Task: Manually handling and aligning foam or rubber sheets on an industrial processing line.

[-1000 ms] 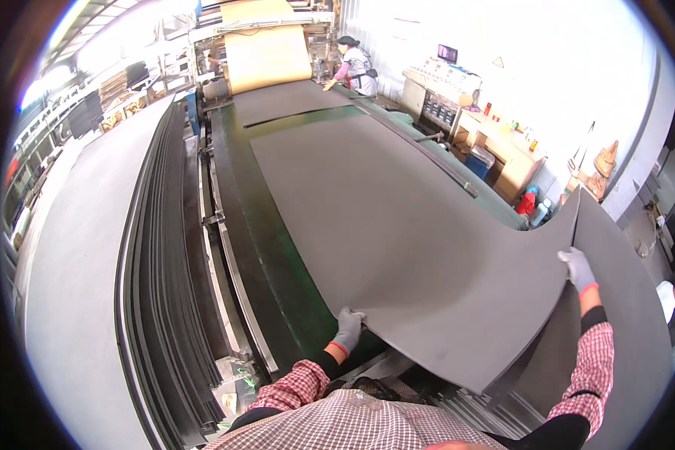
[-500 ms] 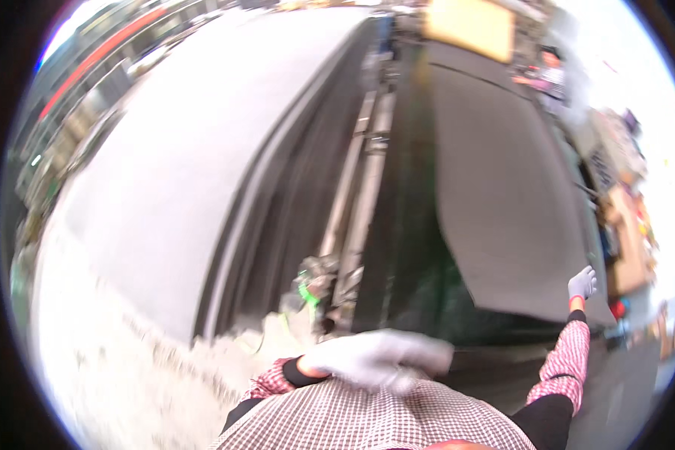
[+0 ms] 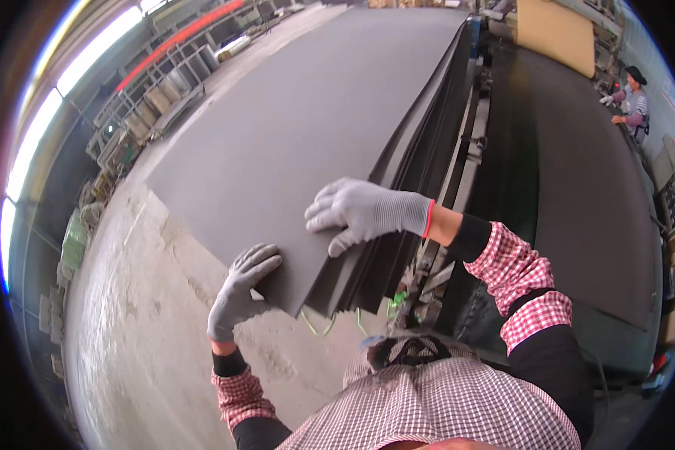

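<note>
A large dark grey sheet (image 3: 307,127) tops a stack of similar sheets on my left. My left hand (image 3: 241,289), in a grey glove, grips the sheet's near edge close to its corner, with the fingers over the top face and the thumb at the edge. Palm down, my gloved right hand (image 3: 356,214) lies on the same sheet near its right edge, fingers stretched out. Below the top one, the edges of several lower sheets (image 3: 405,255) fan out unevenly. What lies under my right palm is hidden.
A long machine bed on the right carries another dark sheet (image 3: 592,187). A metal rail (image 3: 469,150) runs between bed and stack. A co-worker (image 3: 634,105) stands at the far right by the bed. A yellow board (image 3: 555,34) stands at its far end. Concrete floor (image 3: 157,322) lies at left.
My view has swung to the right. My right hand has come from the machine-side sheet to the stack's top sheet; my left hand has gone from before my body to that sheet's edge.
</note>
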`<state>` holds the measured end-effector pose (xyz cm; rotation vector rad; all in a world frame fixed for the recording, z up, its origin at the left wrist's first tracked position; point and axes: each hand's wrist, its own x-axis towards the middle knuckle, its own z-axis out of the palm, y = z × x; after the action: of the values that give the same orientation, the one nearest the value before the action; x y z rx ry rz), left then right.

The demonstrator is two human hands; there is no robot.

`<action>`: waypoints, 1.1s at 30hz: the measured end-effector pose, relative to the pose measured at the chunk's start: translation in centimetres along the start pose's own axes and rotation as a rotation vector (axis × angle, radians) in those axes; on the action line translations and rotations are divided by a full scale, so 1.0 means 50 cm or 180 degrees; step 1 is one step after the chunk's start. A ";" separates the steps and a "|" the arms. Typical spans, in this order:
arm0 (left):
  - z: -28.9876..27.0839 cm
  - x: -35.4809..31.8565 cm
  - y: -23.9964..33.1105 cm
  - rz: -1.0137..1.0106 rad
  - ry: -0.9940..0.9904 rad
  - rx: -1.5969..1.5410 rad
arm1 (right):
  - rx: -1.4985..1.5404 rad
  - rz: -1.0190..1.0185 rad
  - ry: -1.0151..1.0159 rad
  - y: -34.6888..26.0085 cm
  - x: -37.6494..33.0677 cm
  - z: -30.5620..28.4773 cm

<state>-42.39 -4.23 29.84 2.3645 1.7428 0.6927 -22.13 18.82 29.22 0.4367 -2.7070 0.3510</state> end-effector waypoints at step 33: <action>-0.072 -0.055 -0.168 -0.2598 -0.0239 0.2206 | 0.2048 0.2660 0.6350 -0.277 -0.713 -0.020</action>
<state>-51.90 -4.65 29.23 1.5955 2.9221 -0.1521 14.42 15.34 18.38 -0.6662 -0.6122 1.0596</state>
